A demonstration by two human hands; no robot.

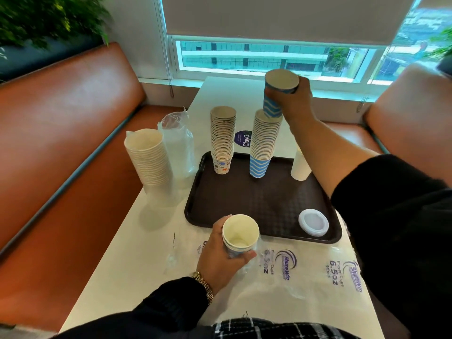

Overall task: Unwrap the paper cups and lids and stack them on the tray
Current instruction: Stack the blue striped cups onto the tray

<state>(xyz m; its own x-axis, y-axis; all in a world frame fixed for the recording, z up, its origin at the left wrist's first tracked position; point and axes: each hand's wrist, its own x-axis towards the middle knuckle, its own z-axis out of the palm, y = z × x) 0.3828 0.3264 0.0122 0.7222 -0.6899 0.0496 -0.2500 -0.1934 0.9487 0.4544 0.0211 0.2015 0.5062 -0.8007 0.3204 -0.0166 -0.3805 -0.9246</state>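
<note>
Right hand (292, 99): grips blue-striped cup (278, 92), its base entering top of blue cup stack (265, 143) on tray (264, 204) | Left hand (221, 253): holds short cup bundle (239, 234), apparently part-wrapped, just before tray's near edge | Lid (313, 221): tray corner right of it.

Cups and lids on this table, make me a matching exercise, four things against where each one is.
1. blue wavy cup
2. white lids
3. wrapped white cup stack
4. small cup stack

A. on the table left of the tray
B. left hand
C. right hand, above the blue stack
D. tray's near right corner

1-C, 2-D, 3-A, 4-B
</note>
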